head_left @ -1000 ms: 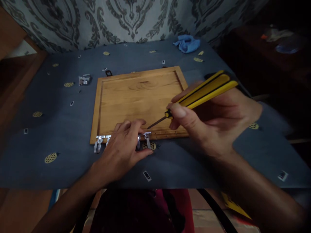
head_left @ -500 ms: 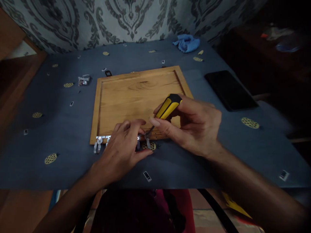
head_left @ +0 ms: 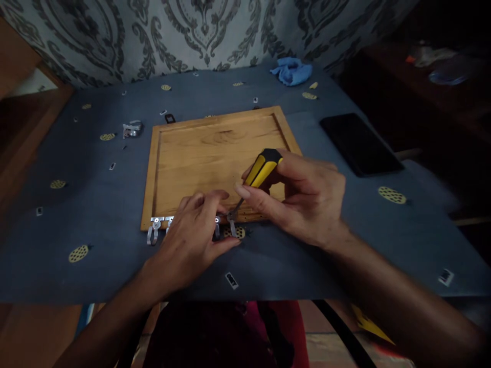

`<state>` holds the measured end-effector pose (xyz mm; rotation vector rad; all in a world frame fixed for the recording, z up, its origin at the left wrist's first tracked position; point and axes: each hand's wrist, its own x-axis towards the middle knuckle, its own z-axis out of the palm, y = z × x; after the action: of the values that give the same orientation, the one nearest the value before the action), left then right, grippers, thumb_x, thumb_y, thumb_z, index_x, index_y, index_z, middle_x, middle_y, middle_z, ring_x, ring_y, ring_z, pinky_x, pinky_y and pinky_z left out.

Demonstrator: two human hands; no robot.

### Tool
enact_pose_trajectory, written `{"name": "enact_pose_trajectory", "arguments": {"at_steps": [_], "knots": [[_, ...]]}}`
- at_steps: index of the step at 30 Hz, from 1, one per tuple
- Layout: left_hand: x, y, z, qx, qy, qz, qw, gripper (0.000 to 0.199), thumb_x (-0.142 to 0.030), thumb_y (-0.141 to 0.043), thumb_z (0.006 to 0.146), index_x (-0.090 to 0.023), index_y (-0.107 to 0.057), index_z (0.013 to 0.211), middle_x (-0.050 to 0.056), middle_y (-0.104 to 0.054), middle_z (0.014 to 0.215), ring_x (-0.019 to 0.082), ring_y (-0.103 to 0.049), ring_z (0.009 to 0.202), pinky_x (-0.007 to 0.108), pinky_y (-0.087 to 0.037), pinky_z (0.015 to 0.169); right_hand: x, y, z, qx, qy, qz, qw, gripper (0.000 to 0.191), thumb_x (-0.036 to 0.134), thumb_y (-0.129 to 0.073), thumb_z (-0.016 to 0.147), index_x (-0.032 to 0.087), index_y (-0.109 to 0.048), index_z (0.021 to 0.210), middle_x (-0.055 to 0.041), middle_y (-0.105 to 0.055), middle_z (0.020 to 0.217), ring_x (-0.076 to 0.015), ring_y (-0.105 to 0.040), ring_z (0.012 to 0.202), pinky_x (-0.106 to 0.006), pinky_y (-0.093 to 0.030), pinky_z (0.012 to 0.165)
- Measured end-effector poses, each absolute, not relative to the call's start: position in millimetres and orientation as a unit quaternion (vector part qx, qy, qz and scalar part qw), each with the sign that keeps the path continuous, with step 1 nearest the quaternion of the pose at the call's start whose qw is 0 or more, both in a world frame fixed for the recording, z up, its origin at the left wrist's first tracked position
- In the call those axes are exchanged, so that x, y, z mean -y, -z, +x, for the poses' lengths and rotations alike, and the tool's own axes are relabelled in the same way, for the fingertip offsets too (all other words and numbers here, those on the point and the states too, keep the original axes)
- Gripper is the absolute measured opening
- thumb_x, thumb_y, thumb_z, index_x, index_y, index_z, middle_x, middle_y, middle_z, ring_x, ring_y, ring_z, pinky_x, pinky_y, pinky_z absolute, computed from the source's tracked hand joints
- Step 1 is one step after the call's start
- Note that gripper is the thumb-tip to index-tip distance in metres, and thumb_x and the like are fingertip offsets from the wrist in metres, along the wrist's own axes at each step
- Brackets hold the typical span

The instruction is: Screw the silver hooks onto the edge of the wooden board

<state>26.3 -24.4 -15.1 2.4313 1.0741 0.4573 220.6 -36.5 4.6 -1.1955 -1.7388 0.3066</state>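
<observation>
A wooden framed board lies on the blue patterned cloth, with several metal hooks along its near edge. My right hand is closed around a yellow and black screwdriver, whose tip meets a hook right of my left hand. My left hand rests over the board's near edge, partly covering the hooks; its thumb and index finger are apart on either side of that hook's area. Whether its fingertips pinch the hook's plate is hard to make out.
Loose metal hooks lie left of the board. A black phone is at the right, a crumpled blue cloth at the back. The tablecloth reaches the near table edge.
The view has shifted very slightly. Both hands and the screwdriver keep almost the same position at the hook.
</observation>
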Motion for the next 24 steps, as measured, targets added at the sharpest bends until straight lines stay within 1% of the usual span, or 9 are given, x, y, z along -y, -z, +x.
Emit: {"name": "enact_pose_trajectory", "arguments": {"at_steps": [5,9,13,16,19,22,24], "knots": [[24.3,14.7,25.7,-0.386,-0.163,0.882,0.216,0.061,-0.023,-0.085,0.074,-0.023,-0.046,0.121,0.003,-0.067,0.107,0.027,-0.060,0.101,0.043,-0.050,0.087,34.2,-3.0,221.2,0.738,-0.112,-0.481,0.460,0.029,0.043,-0.070,0.088,0.024,-0.057,0.071,0.0021,-0.057,0.063,-0.0137,-0.054,0.054,-0.032,-0.045,0.054],[23.4,14.5,25.6,-0.384,-0.157,0.883,0.219,0.057,-0.024,-0.084,0.074,-0.022,-0.047,0.118,0.005,-0.068,0.109,0.028,-0.061,0.101,0.044,-0.050,0.087,33.3,-4.3,222.2,0.751,-0.109,-0.461,0.460,0.028,0.039,-0.069,0.089,0.023,-0.055,0.071,0.0030,-0.054,0.061,-0.0125,-0.052,0.052,-0.031,-0.042,0.051],[22.5,14.6,25.4,-0.387,-0.155,0.883,0.214,0.051,-0.025,-0.082,0.075,-0.022,-0.049,0.114,0.005,-0.068,0.108,0.029,-0.062,0.102,0.045,-0.051,0.087,34.6,-6.6,219.5,0.744,-0.127,-0.483,0.444,0.026,0.032,-0.065,0.091,0.023,-0.053,0.070,0.0023,-0.053,0.061,-0.0139,-0.052,0.053,-0.032,-0.043,0.053],[22.7,14.3,25.6,-0.381,-0.156,0.886,0.212,0.052,-0.025,-0.081,0.076,-0.023,-0.049,0.117,0.005,-0.067,0.109,0.028,-0.062,0.104,0.045,-0.050,0.089,35.4,-6.6,217.7,0.743,-0.130,-0.477,0.451,0.027,0.034,-0.063,0.092,0.024,-0.051,0.070,0.0021,-0.053,0.061,-0.0147,-0.052,0.054,-0.033,-0.045,0.054],[23.6,14.4,26.1,-0.382,-0.156,0.886,0.213,0.052,-0.025,-0.081,0.077,-0.023,-0.050,0.119,0.006,-0.066,0.111,0.028,-0.061,0.104,0.045,-0.051,0.089,35.4,-5.8,217.6,0.748,-0.131,-0.464,0.456,0.027,0.032,-0.062,0.093,0.024,-0.049,0.071,0.0021,-0.052,0.062,-0.0141,-0.052,0.054,-0.033,-0.045,0.054],[24.2,12.6,24.8,-0.384,-0.150,0.886,0.213,0.054,-0.027,-0.081,0.076,-0.023,-0.050,0.120,0.007,-0.066,0.112,0.030,-0.060,0.106,0.047,-0.051,0.090,35.2,-5.3,217.9,0.751,-0.133,-0.459,0.456,0.027,0.032,-0.063,0.093,0.024,-0.048,0.071,0.0020,-0.051,0.062,-0.0141,-0.052,0.055,-0.032,-0.045,0.054],[23.9,8.5,21.2,-0.388,-0.150,0.884,0.214,0.056,-0.028,-0.082,0.076,-0.024,-0.050,0.122,0.007,-0.065,0.117,0.031,-0.059,0.111,0.049,-0.051,0.092,35.1,-4.9,218.0,0.748,-0.128,-0.459,0.462,0.028,0.033,-0.062,0.093,0.024,-0.048,0.071,0.0020,-0.051,0.062,-0.0142,-0.051,0.055,-0.033,-0.044,0.053]]}}
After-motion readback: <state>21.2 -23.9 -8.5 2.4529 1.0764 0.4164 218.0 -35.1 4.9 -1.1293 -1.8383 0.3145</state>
